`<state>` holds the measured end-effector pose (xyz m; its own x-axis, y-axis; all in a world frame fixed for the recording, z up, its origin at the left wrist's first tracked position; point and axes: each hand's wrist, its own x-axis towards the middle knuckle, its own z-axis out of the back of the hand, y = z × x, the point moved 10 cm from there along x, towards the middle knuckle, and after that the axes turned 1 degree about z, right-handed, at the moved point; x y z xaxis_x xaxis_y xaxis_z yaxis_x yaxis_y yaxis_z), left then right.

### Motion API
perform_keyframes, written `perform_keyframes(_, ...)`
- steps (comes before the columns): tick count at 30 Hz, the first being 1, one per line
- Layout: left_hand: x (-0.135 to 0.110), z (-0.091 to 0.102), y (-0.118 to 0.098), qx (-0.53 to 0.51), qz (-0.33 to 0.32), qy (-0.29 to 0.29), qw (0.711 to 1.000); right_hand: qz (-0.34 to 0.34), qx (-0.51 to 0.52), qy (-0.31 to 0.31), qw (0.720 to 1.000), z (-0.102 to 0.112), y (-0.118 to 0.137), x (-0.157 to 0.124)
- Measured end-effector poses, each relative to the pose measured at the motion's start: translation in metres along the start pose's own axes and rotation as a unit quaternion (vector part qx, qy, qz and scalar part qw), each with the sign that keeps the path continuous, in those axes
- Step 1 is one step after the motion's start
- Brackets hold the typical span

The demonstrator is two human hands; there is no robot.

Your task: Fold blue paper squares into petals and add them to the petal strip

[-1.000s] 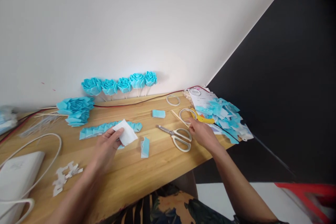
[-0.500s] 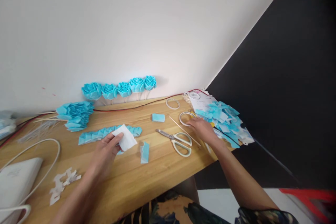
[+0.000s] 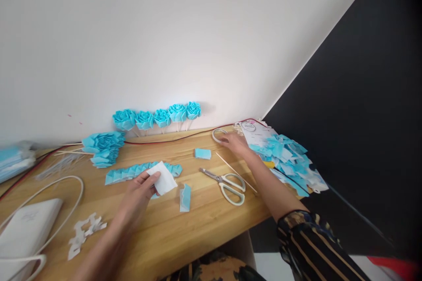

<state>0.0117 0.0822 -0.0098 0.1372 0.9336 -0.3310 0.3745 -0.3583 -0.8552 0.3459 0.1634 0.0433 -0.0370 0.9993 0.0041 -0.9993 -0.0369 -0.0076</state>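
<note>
My left hand [image 3: 138,195] pinches a white piece of paper [image 3: 163,178] just above the wooden table [image 3: 171,232], over a long strip of folded blue paper petals [image 3: 132,170]. My right hand [image 3: 234,143] reaches to the far right of the table and rests its fingers on a white tape ring [image 3: 217,134]; its fingers lie over the ring, and I cannot see whether they grip it. Scissors with white handles [image 3: 227,183] and a thin wooden stick [image 3: 235,167] lie between the hands. A small folded blue piece [image 3: 185,197] stands near the left hand.
A row of blue paper roses [image 3: 156,117] leans on the wall, with a larger blue flower [image 3: 103,145] to the left. Blue paper scraps [image 3: 286,158] pile at the right edge. A white device [image 3: 26,228] with cable, white scraps [image 3: 84,230] and a blue square [image 3: 202,153] lie about.
My right hand has moved from beside the scissors and the nearer tape ring back toward the wall, onto the far tape ring. The left hand has kept hold of the white paper.
</note>
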Motion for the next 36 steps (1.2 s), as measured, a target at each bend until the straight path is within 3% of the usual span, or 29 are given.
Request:
perform_keyframes(8,0.001,-0.002,0.003,-0.010,0.000,0.023,1.000,0.018,0.007,-0.003,1.000,0.000,0.014,-0.010)
perform_keyframes(12,0.000,-0.002,0.000,0.002,-0.013,0.013,1.000,0.038,0.036,-0.024,0.998,0.020,0.032,-0.024)
perform_keyframes(14,0.000,-0.005,0.000,0.003,-0.016,0.024,1.000,0.054,0.074,-0.053,0.994,0.033,0.054,-0.038)
perform_keyframes(16,0.003,-0.004,0.000,0.008,-0.023,0.024,0.999,0.078,0.271,-0.074,0.957,0.042,0.086,-0.055)
perform_keyframes(18,0.005,-0.003,-0.001,0.023,-0.041,0.025,0.999,0.117,0.443,0.005,0.889,0.029,0.132,-0.073)
perform_keyframes(20,0.007,-0.002,-0.003,0.037,-0.062,0.026,0.997,0.149,0.523,0.088,0.835,0.014,0.179,-0.088)
perform_keyframes(22,0.008,0.000,-0.005,0.045,-0.078,0.026,0.996,0.147,0.542,0.098,0.822,0.005,0.204,-0.091)
perform_keyframes(24,0.008,0.001,-0.006,0.050,-0.090,0.025,0.994,0.135,0.548,0.064,0.823,0.006,0.210,-0.084)
perform_keyframes(27,0.007,0.001,-0.010,0.059,-0.103,0.024,0.993,0.102,0.569,0.011,0.816,0.011,0.201,-0.068)
perform_keyframes(31,0.006,-0.001,-0.013,0.036,-0.110,0.024,0.993,0.107,0.608,0.029,0.786,0.012,0.200,-0.057)
perform_keyframes(36,0.004,-0.009,-0.012,-0.020,-0.095,0.037,0.995,0.084,0.640,-0.007,0.764,0.006,0.200,-0.057)
